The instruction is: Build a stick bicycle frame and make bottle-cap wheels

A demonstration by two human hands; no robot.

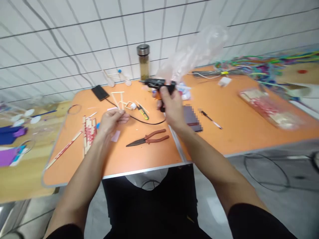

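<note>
1. Nearest me, red-handled needle-nose pliers (pixel 143 140) lie on the orange desk (pixel 154 157), just below the frame's centre.
2. Left of centre, my left hand (pixel 112 121) pinches a thin wooden-stick frame (pixel 122 100) at its lower end.
3. Right of centre, my right hand (pixel 173 106) is wrapped around a black glue gun (pixel 156 82), nozzle leftward.
4. Farther, upper centre, a metal-lidded bottle (pixel 144 63) stands upright.

Pale stick frame (pixel 122 101), thin, held up; black glue gun (pixel 156 83), raised right of it, pointing left
</note>
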